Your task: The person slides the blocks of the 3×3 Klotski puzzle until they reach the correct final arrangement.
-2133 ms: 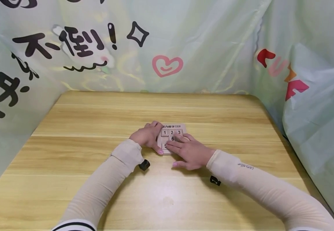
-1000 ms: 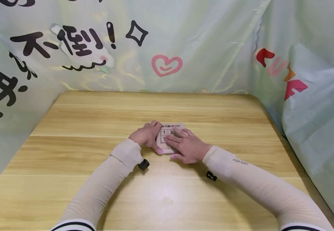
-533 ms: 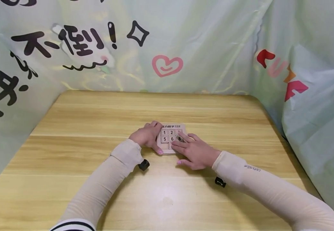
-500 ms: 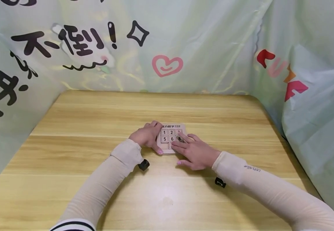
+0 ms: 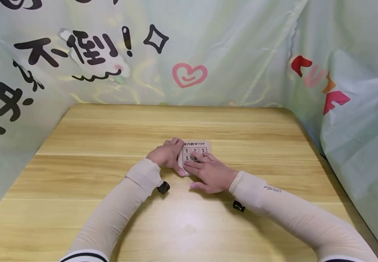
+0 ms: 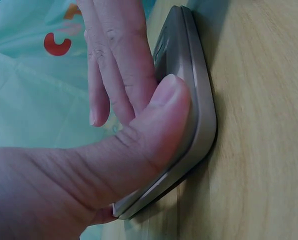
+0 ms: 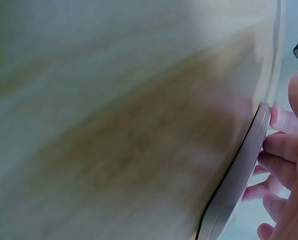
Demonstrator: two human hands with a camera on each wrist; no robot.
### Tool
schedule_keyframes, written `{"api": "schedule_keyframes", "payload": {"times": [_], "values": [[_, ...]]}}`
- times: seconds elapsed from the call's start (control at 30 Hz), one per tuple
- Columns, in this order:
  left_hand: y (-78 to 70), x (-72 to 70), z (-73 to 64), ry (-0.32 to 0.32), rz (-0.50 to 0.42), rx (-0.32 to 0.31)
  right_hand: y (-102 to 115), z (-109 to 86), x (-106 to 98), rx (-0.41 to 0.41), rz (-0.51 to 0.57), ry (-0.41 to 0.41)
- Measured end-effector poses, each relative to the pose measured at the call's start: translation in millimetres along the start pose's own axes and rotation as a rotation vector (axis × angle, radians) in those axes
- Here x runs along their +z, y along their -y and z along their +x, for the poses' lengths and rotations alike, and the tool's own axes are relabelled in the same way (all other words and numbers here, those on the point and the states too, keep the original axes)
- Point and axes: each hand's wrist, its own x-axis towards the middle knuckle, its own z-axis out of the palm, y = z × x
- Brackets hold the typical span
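Observation:
A small pale number slide puzzle (image 5: 205, 144) lies flat on the table, with dark Chinese lettering along its far edge. Tiles 1, 2 and 3 form its far row, and 5 and 6 show in the row below; the rest is under the right hand. My left hand (image 5: 167, 154) grips its left side, the thumb (image 6: 171, 97) on the near corner and the other fingers at the far corner. My right hand (image 5: 212, 174) lies over the puzzle with fingers extended, fingertips on the left and middle tiles, thumb off the near edge. The puzzle's side (image 7: 234, 185) shows in the right wrist view.
The wood-grain table (image 5: 110, 127) spreads around the puzzle on all sides. Pale green printed curtains (image 5: 241, 54) hang behind the table and along both sides. A small black wrist camera (image 5: 164, 187) sits under the left wrist, and another black camera (image 5: 239, 206) under the right.
Over two seconds tile 5 has shifted up into the second row. In the last half second my right hand has slid left across the lower tiles. My left hand has stayed put.

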Motion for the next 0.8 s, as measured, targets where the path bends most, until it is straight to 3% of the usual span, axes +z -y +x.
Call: {"api": "schedule_keyframes", "payload": {"times": [0.47,0.8], "values": [[1.0,-2.3,0.0,0.004,-0.015,-0.020,-23.2,-37.0,3.2,0.059,0.003,-0.027],[0.3,-1.5,0.7,0.016,-0.015,-0.014,-12.1,-25.0,2.4,0.026,0.019,-0.034]]}}
